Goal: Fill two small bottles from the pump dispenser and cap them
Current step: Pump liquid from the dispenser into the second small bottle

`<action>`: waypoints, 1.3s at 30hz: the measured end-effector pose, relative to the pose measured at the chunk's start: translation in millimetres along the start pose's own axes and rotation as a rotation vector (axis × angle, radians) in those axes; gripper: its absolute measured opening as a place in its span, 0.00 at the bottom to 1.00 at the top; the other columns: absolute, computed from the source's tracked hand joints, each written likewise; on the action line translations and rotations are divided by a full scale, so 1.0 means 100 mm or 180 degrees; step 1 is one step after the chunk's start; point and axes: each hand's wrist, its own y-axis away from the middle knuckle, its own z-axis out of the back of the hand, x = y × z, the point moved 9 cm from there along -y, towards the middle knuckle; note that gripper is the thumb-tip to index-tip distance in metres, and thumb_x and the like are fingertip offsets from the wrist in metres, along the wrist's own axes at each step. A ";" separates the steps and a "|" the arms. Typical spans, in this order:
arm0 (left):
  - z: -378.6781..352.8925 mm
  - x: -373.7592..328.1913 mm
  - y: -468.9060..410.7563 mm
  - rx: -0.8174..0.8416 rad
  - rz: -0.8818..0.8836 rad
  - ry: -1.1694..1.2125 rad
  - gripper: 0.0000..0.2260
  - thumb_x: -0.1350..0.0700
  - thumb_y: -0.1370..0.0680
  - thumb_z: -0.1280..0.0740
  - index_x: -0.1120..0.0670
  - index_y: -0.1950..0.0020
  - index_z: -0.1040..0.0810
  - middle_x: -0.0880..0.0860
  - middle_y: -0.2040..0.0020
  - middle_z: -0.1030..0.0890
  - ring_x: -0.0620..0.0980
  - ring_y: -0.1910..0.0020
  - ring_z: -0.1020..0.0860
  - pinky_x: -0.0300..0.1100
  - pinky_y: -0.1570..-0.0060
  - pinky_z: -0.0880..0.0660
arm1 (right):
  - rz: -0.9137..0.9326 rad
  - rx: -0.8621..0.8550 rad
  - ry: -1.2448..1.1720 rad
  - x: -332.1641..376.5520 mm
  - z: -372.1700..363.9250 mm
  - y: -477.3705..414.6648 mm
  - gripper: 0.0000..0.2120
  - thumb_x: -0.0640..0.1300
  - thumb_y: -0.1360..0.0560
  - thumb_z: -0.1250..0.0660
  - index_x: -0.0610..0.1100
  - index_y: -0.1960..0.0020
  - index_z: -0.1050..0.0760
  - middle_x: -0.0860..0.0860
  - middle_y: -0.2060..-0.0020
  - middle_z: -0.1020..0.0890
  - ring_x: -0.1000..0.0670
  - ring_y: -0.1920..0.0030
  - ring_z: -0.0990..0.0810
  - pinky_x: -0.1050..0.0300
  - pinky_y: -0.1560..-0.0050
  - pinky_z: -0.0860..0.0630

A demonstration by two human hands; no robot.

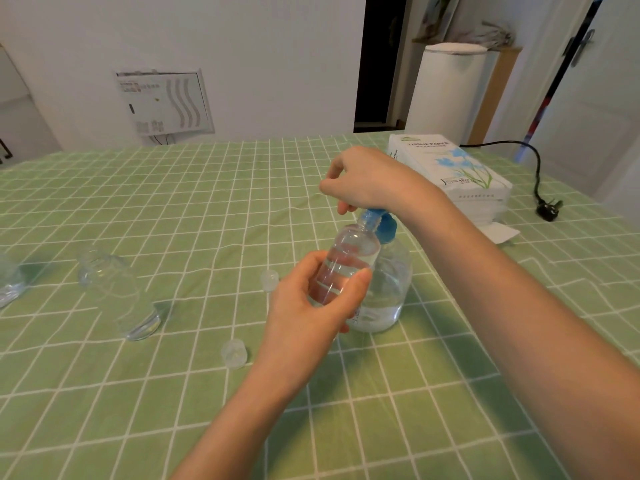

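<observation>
Lower centre of the frame: the left hand (311, 306) grips the small bottle (349, 258) by its lower body, thumb on the near side, fingers wrapped behind. The bottle's long axis tilts up and to the right, so its open neck meets the spout of the blue pump head (384, 226), up and to the right of the gripping fingers. Clear liquid shows partway up. One cap (234, 353) lies left of the left wrist and a second cap (270, 280) just beyond, both nearer the left hand. The pump dispenser (388, 292) stands immediately behind the bottle. The right hand (367, 181) bears on the pump head, fingers curled over it. A second bottle (117, 292) sits uncapped at left. The surface is a green checked tablecloth (173, 202). A tissue pack (450, 168) and a plug (549, 209) lie at upper right, with a white wall behind.
</observation>
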 end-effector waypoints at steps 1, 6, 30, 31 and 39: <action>0.00 0.00 0.00 -0.0004 -0.0002 0.0016 0.03 0.52 0.28 0.30 0.48 0.56 0.21 0.46 0.70 0.20 0.38 0.74 0.26 0.29 0.75 0.30 | 0.0015 -0.0029 0.0000 0.01 0.03 0.00 0.18 0.45 0.24 0.41 0.35 0.40 0.23 0.41 0.54 0.15 0.42 0.48 0.18 0.48 0.48 0.22; 0.00 -0.02 -0.01 0.0007 -0.0016 0.0090 0.03 0.52 0.28 0.30 0.47 0.56 0.21 0.48 0.68 0.20 0.39 0.73 0.25 0.30 0.73 0.30 | 0.0015 -0.0057 -0.0050 0.03 0.11 0.01 0.17 0.44 0.24 0.41 0.36 0.41 0.23 0.43 0.59 0.14 0.44 0.53 0.15 0.53 0.53 0.20; 0.00 0.01 -0.01 0.0027 -0.0019 0.0017 0.04 0.51 0.29 0.30 0.48 0.56 0.21 0.48 0.68 0.20 0.40 0.73 0.26 0.31 0.73 0.29 | -0.0043 -0.0041 -0.0064 -0.01 0.06 -0.01 0.17 0.45 0.24 0.41 0.36 0.41 0.22 0.42 0.57 0.14 0.44 0.53 0.16 0.51 0.52 0.21; 0.00 0.00 -0.01 0.0027 -0.0024 0.0030 0.04 0.50 0.29 0.30 0.47 0.56 0.21 0.49 0.67 0.20 0.40 0.73 0.25 0.30 0.73 0.29 | -0.0055 -0.0056 -0.0074 -0.01 0.09 -0.02 0.17 0.45 0.24 0.41 0.37 0.41 0.23 0.43 0.58 0.14 0.44 0.53 0.15 0.54 0.55 0.21; 0.01 0.00 -0.01 -0.0002 0.0004 0.0048 0.02 0.52 0.28 0.30 0.47 0.56 0.22 0.46 0.68 0.20 0.38 0.74 0.25 0.29 0.74 0.30 | -0.0030 0.0044 0.0074 0.02 0.03 -0.01 0.17 0.44 0.24 0.41 0.36 0.42 0.22 0.42 0.54 0.15 0.44 0.54 0.17 0.52 0.49 0.21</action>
